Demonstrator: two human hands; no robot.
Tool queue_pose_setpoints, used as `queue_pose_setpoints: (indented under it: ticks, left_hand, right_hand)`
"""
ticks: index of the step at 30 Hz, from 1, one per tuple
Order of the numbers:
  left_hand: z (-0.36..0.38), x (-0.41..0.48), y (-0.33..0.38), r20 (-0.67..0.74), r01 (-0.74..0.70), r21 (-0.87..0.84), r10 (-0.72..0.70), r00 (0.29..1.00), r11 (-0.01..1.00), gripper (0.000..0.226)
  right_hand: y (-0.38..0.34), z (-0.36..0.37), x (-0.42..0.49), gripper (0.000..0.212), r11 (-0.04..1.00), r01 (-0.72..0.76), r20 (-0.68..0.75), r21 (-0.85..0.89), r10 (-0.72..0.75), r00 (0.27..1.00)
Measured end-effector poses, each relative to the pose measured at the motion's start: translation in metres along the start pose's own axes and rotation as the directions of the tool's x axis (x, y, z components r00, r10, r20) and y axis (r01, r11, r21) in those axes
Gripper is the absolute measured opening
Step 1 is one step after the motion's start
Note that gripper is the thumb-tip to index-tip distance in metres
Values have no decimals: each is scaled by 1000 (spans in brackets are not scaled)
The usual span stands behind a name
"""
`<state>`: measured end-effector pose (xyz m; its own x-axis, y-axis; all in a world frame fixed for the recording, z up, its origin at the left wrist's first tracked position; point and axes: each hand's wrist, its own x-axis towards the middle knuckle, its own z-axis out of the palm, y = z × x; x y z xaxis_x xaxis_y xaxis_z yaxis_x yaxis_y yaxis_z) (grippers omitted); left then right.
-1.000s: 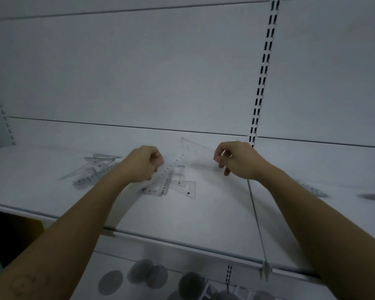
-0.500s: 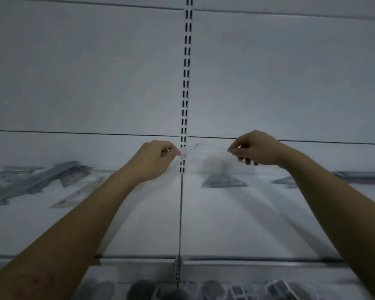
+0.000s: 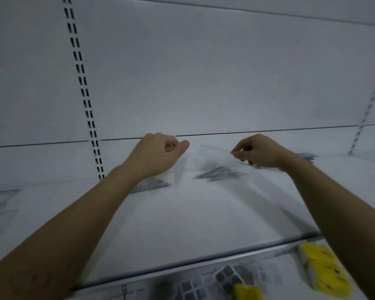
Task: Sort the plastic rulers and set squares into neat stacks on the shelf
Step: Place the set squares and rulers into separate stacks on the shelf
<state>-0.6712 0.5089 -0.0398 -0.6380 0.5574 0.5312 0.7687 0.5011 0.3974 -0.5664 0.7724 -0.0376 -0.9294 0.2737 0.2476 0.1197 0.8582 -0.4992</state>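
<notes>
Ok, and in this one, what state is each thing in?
Left hand: fingers curled, apparently gripping the clear set square's left end.
Right hand: pinching its right end.
Clear set square: held up above the shelf, blurred.
Pile of set squares: lying flat on the shelf, untouched.
Single set square: flat on the shelf, partly behind the left forearm.
Yellow packs: lying on the level below.

Both bare forearms reach out over the shelf (image 3: 182,224), well apart; the left hand (image 3: 158,152) hangs above its back part, fingers curled, thumb pinching a blurred clear strip (image 3: 180,169); the right hand (image 3: 258,151), level with it above the shelf, pinches a clear set square (image 3: 214,152).
</notes>
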Motion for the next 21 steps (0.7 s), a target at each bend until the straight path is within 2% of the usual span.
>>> queue_pose_setpoints:
  ticks: [1, 4, 7, 8, 12, 16, 21]
  left_hand:
    - [7, 4, 7, -7, 24, -22, -24, 1000, 999, 40]
    - [31, 17, 21, -47, 18, -37, -20, 999, 999, 4]
    - [55, 27, 32, 24, -61, -49, 63, 998, 997, 49]
    - [64, 30, 36, 27, -70, -18, 70, 997, 997, 54]
    - [99, 46, 52, -23, -94, 143, 98, 995, 985, 21]
    - [129, 58, 58, 100, -130, 196, 113, 989, 972, 25]
    - [153, 56, 45, 326, -206, 282, 108, 939, 937, 34]
  right_hand:
    - [9, -4, -1, 10, 1000, -7, 6, 1, 7, 1000]
    - [32, -19, -1, 25, 998, 3, 64, -58, 1, 998]
    - [56, -35, 1, 36, 981, 21, 83, -193, -5, 997]
    - [65, -40, 2, 39, 972, 28, 84, -235, -8, 996]
    - [106, -55, 9, 48, 969, 45, 57, -242, -33, 998]
    - [144, -63, 20, 44, 953, 79, 48, -291, -68, 997]
    - [180, -62, 45, 43, 915, 59, 56, -400, -40, 998]
